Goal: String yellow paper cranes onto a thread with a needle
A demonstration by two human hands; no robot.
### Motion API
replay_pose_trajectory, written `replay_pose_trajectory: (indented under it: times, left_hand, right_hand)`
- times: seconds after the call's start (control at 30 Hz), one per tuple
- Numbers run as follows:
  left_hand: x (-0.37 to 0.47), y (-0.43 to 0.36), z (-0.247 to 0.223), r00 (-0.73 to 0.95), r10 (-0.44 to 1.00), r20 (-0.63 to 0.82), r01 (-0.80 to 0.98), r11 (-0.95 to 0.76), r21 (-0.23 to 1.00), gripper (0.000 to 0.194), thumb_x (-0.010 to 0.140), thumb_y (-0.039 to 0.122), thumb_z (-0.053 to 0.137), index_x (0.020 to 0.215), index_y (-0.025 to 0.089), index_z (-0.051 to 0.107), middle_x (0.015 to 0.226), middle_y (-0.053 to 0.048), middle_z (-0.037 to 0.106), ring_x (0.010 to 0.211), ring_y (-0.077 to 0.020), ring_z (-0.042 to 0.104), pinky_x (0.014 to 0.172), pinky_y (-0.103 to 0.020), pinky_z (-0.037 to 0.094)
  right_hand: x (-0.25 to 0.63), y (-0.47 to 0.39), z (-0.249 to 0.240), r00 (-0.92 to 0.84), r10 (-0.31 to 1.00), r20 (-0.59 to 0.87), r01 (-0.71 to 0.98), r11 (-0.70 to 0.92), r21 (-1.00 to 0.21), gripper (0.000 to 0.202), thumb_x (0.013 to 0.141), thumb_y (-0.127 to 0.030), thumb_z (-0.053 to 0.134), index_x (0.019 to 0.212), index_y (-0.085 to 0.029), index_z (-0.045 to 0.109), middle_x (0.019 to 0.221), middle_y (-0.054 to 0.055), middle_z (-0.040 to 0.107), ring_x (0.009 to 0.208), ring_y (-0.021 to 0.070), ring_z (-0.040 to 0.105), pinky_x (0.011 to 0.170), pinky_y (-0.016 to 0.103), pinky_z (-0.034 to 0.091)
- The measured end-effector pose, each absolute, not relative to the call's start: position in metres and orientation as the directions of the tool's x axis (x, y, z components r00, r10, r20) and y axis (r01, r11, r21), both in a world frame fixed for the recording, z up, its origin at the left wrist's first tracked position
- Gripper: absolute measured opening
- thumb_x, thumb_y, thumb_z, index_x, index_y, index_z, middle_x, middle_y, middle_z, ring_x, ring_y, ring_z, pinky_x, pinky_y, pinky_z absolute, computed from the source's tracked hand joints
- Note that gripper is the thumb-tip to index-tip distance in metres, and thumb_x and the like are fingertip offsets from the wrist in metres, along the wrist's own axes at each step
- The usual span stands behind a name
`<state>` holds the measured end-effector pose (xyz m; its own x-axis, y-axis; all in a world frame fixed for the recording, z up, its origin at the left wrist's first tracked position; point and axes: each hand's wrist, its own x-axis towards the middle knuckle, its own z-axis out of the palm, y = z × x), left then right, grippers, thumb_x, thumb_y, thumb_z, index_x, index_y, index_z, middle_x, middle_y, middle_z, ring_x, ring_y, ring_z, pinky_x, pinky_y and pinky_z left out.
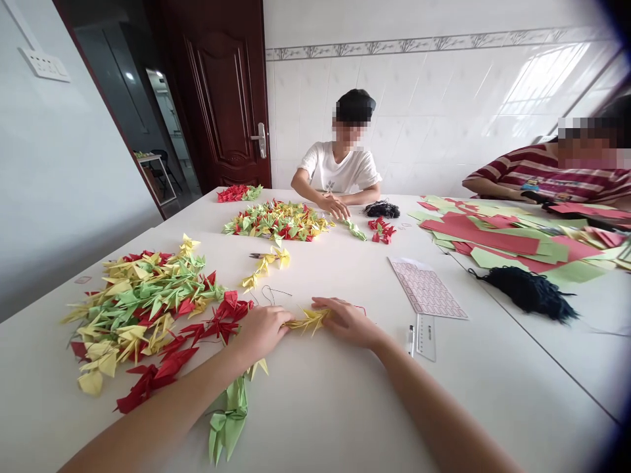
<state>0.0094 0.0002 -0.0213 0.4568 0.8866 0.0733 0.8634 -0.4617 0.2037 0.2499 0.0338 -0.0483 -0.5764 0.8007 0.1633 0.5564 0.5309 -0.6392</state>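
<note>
Low over the white table [315, 407], a small bunch of folded yellow paper cranes [310, 322] lies between my two hands. My left hand [261, 332] pinches its left end, fingers closed. Around the right end curl the fingers of my right hand [348, 322], which hide part of it. A bit of red thread shows beyond the right hand. Left of my left hand is a heap of red, green and yellow paper cranes [152, 295]. Green cranes [229, 420] extend below my left wrist. Dark thread [269, 294] lies loose just beyond the hands.
Beyond my hands lie thread snips [257, 255] beside yellow cranes [263, 269]. To the right are a sticker sheet [428, 289], a ruler [426, 338], black thread [527, 292] and coloured paper [493, 236]. A person opposite [340, 167] handles cranes near another heap [279, 220]; another person sits right.
</note>
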Motion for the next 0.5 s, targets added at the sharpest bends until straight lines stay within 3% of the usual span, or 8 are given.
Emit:
replay_pose_trajectory:
  times: [0.2,0.3,0.4,0.43,0.5]
  left_hand:
    - [0.015,-0.009,-0.016,0.439,0.897,0.051,0.882,-0.442,0.163,0.033,0.079,0.023,0.055,0.112,0.02,0.059,0.097,-0.007,0.069,0.092,-0.0253,0.064,0.081,-0.036,0.046]
    - [0.016,-0.014,-0.014,0.433,0.901,0.027,0.892,-0.432,0.135,0.058,0.075,0.03,0.061,0.128,0.017,0.045,0.11,-0.011,0.066,0.101,-0.028,0.061,0.087,-0.04,0.045]
    - [0.017,-0.017,-0.015,0.458,0.881,0.119,0.876,-0.47,0.104,0.081,0.07,0.04,0.067,0.139,0.018,0.031,0.136,-0.016,0.05,0.124,-0.0317,0.047,0.101,-0.045,0.036]
    - [0.017,-0.017,-0.016,0.475,0.866,0.154,0.867,-0.491,0.086,0.084,0.07,0.043,0.068,0.141,0.019,0.029,0.141,-0.016,0.045,0.128,-0.0323,0.042,0.103,-0.047,0.033]
    - [0.019,-0.017,-0.017,0.524,0.832,0.18,0.84,-0.54,0.055,0.07,0.075,0.041,0.066,0.137,0.023,0.037,0.14,-0.013,0.047,0.128,-0.0311,0.042,0.104,-0.048,0.031]
  right_hand:
    - [0.245,0.029,-0.048,-0.564,0.811,0.157,0.577,0.523,-0.627,0.038,0.084,-0.028,0.057,0.121,-0.027,0.06,0.113,0.003,0.068,0.101,0.0212,0.063,0.088,0.034,0.049]
    - [0.243,0.028,-0.046,-0.578,0.8,0.162,0.584,0.544,-0.603,0.032,0.083,-0.031,0.062,0.114,-0.027,0.065,0.104,0.003,0.07,0.092,0.0202,0.066,0.082,0.031,0.05]
    - [0.24,0.025,-0.042,-0.605,0.781,0.158,0.597,0.576,-0.558,0.031,0.081,-0.032,0.065,0.112,-0.027,0.066,0.099,0.004,0.072,0.086,0.0208,0.066,0.078,0.032,0.05]
    - [0.238,0.023,-0.042,-0.616,0.772,0.155,0.6,0.588,-0.543,0.033,0.081,-0.032,0.066,0.114,-0.028,0.065,0.099,0.004,0.072,0.087,0.0212,0.066,0.078,0.032,0.049]
    - [0.234,0.02,-0.041,-0.636,0.758,0.147,0.606,0.608,-0.513,0.04,0.081,-0.032,0.067,0.12,-0.03,0.06,0.103,0.003,0.071,0.092,0.0217,0.065,0.082,0.034,0.048]
